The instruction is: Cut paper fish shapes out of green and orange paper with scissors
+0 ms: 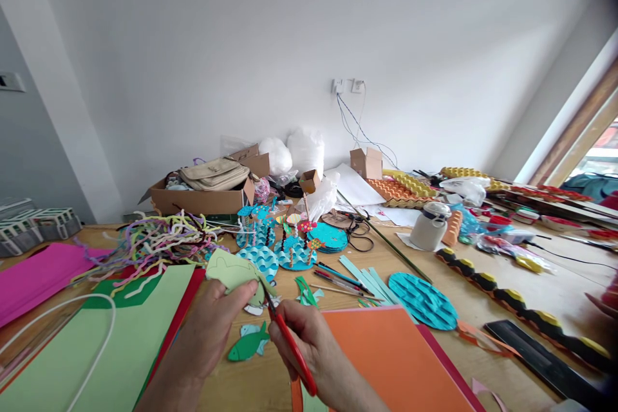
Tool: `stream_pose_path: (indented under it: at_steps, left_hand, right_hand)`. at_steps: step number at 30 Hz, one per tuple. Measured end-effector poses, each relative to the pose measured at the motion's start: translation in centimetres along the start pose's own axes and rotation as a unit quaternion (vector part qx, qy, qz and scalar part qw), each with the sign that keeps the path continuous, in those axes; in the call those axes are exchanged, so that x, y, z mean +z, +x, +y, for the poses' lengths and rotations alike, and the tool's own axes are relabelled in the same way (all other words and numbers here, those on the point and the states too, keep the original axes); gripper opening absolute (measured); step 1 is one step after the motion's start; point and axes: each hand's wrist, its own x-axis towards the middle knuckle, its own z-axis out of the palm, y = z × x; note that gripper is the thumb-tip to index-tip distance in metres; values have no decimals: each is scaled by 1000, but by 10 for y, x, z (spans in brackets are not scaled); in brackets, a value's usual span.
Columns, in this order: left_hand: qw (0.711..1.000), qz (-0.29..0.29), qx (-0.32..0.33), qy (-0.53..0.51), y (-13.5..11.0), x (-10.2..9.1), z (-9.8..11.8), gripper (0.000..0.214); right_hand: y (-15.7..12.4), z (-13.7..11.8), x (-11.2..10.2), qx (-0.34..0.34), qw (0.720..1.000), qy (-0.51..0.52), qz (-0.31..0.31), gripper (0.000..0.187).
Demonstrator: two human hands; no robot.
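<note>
My left hand pinches a piece of light green paper that bears a drawn outline. In my right hand are red-handled scissors, their blades at the paper's right edge. Below the paper, a cut-out green paper fish lies on the table over light blue pieces. Green paper scraps lie just beyond my right hand. Further back stand blue wavy paper discs carrying small coloured paper fish on sticks.
Light green sheets lie at left and an orange sheet at right. Pipe cleaners heap up behind the left sheets. Pens, a blue ridged disc and a white jar are on the right side. A cardboard box stands at the back.
</note>
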Motion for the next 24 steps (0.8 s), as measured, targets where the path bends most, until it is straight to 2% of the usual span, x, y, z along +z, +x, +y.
stream_pose_path:
  at_steps: [3,9,15,24]
  left_hand:
    - [997,-46,-9,-58,1,-2,-2,17]
    - [995,-25,-31,-89,3,0,-1,15]
    - [991,55,-62,-109,2,2,3,29]
    - [994,28,-63,-87,-2,0,8,28]
  right_hand:
    - [0,2,0,-4,1000,-11,4,27]
    - [0,2,-1,-2,1000,-26,6,28]
    - [0,2,0,0,1000,-9,5,26]
    - [2,-4,0,8,1000,-19,3,23]
